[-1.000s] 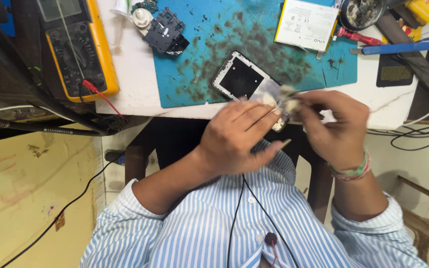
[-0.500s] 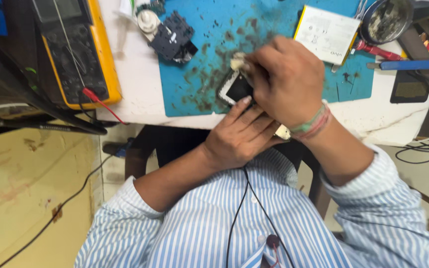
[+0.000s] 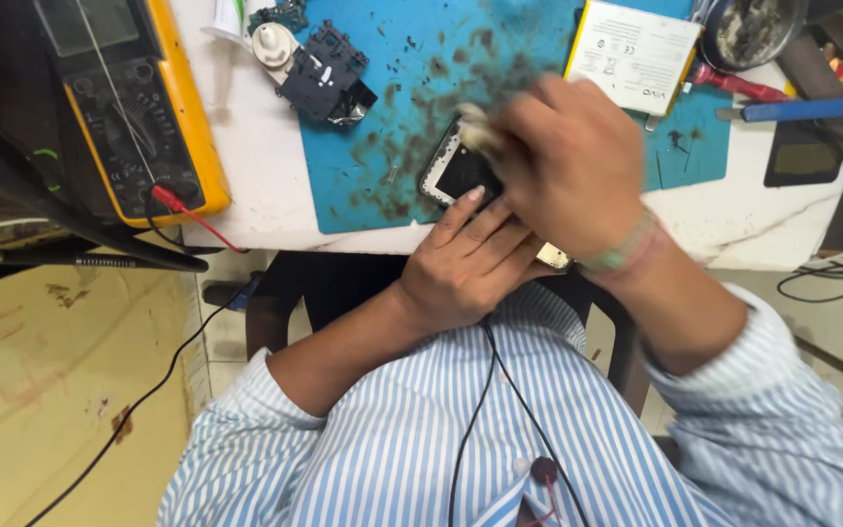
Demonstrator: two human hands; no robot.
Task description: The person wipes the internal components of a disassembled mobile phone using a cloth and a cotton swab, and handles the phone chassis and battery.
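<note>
Resting at the near edge of the blue mat, the opened phone is gripped from below by the left hand. Over it the blurred right hand curls; what its fingers hold cannot be told. Beyond lies a white rectangular labelled battery pack; far left, a yellow multimeter.
</note>
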